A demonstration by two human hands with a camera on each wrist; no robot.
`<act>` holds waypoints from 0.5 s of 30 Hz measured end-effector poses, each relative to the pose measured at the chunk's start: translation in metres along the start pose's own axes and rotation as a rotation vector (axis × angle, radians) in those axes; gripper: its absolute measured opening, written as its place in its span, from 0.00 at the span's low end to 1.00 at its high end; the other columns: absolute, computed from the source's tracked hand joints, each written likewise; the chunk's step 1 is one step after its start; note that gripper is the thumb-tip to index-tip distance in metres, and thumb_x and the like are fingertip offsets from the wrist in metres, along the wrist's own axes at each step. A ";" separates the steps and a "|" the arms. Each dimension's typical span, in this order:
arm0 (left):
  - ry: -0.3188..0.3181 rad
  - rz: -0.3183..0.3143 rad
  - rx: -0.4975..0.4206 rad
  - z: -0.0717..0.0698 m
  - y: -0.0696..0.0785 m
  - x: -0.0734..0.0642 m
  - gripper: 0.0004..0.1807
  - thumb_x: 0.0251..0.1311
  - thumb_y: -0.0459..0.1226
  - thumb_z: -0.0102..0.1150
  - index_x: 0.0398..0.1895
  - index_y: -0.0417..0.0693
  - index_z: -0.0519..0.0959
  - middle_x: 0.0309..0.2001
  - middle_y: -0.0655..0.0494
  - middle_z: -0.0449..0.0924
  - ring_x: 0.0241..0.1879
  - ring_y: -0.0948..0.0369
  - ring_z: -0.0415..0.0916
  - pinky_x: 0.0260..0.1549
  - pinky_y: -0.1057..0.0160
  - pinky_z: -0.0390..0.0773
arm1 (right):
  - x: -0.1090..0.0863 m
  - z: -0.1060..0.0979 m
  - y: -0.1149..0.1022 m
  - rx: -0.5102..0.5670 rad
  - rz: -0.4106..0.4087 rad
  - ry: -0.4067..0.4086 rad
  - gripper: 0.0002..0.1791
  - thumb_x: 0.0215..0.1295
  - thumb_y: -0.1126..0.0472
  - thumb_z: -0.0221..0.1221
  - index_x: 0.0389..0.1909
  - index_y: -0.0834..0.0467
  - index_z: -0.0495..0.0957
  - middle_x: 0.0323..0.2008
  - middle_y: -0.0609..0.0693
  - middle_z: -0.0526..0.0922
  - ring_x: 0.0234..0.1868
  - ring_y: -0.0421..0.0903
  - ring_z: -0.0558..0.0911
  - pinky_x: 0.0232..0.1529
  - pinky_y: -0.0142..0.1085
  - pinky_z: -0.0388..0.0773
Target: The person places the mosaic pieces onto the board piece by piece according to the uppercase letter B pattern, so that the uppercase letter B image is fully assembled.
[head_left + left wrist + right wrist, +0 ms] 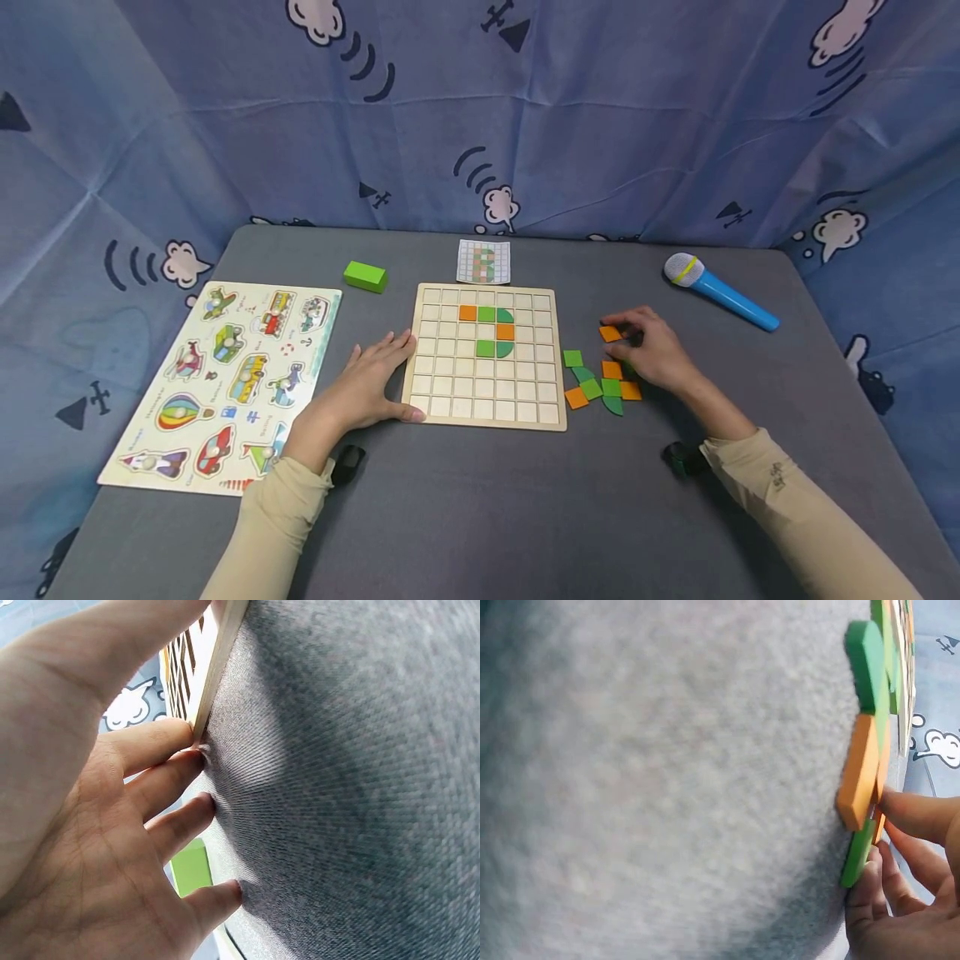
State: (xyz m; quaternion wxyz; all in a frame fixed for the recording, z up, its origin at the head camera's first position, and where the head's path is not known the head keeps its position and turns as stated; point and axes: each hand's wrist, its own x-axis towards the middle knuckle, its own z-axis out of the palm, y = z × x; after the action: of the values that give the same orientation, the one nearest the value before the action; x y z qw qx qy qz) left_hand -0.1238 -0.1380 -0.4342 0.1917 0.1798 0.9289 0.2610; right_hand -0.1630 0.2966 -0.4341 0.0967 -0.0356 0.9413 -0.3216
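Note:
A wooden grid board lies flat, with orange squares, green squares and dark green quarter-round tiles set in its upper middle cells. My left hand rests spread along its left side, thumb at the near corner and index fingertip at the edge. To the right of the board, my right hand has thumb and index finger at opposite sides of an orange square tile. Loose tiles lie just below that hand, among them a green square, an orange square and a dark green quarter-round.
A pattern card lies behind the board. A green block sits at the back left, above a knobbed picture puzzle. A blue toy microphone lies at the back right. Patterned cloth hangs behind the grey table.

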 end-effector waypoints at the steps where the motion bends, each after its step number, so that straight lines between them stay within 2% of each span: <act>1: 0.000 0.001 0.000 0.000 0.000 0.000 0.63 0.53 0.50 0.82 0.86 0.41 0.52 0.86 0.43 0.48 0.86 0.40 0.42 0.80 0.28 0.38 | 0.000 0.001 0.000 -0.002 -0.011 0.014 0.23 0.73 0.65 0.65 0.66 0.64 0.79 0.62 0.66 0.73 0.56 0.61 0.76 0.55 0.53 0.75; 3: 0.001 0.000 -0.002 0.000 -0.001 0.000 0.63 0.54 0.50 0.82 0.86 0.41 0.52 0.86 0.43 0.48 0.86 0.40 0.42 0.80 0.28 0.38 | 0.000 0.003 0.000 -0.008 -0.028 0.033 0.19 0.72 0.66 0.66 0.62 0.65 0.82 0.56 0.64 0.76 0.50 0.57 0.77 0.50 0.45 0.75; 7: 0.004 0.004 0.000 0.000 -0.001 0.000 0.63 0.54 0.50 0.82 0.86 0.41 0.53 0.86 0.42 0.49 0.86 0.40 0.42 0.80 0.27 0.39 | 0.002 0.005 -0.002 -0.012 -0.048 0.047 0.15 0.70 0.66 0.69 0.54 0.66 0.85 0.48 0.61 0.79 0.44 0.53 0.77 0.43 0.36 0.73; 12: 0.007 0.007 0.002 0.000 -0.001 0.000 0.63 0.54 0.50 0.82 0.86 0.40 0.53 0.86 0.42 0.49 0.86 0.40 0.42 0.80 0.27 0.39 | 0.002 0.008 -0.012 0.040 -0.085 0.066 0.09 0.69 0.66 0.69 0.48 0.62 0.87 0.39 0.58 0.83 0.37 0.49 0.77 0.34 0.30 0.73; 15: 0.005 0.006 -0.001 0.000 0.000 0.000 0.63 0.53 0.49 0.82 0.86 0.40 0.53 0.86 0.43 0.49 0.86 0.40 0.42 0.80 0.27 0.39 | 0.002 0.013 -0.021 0.091 -0.108 0.076 0.09 0.71 0.66 0.68 0.49 0.62 0.87 0.39 0.59 0.84 0.36 0.49 0.77 0.33 0.30 0.73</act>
State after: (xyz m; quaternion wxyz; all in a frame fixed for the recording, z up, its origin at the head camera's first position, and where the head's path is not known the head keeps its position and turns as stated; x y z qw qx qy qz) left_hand -0.1243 -0.1379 -0.4343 0.1885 0.1820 0.9287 0.2624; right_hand -0.1625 0.2718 -0.4319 0.0449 -0.0695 0.9254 -0.3699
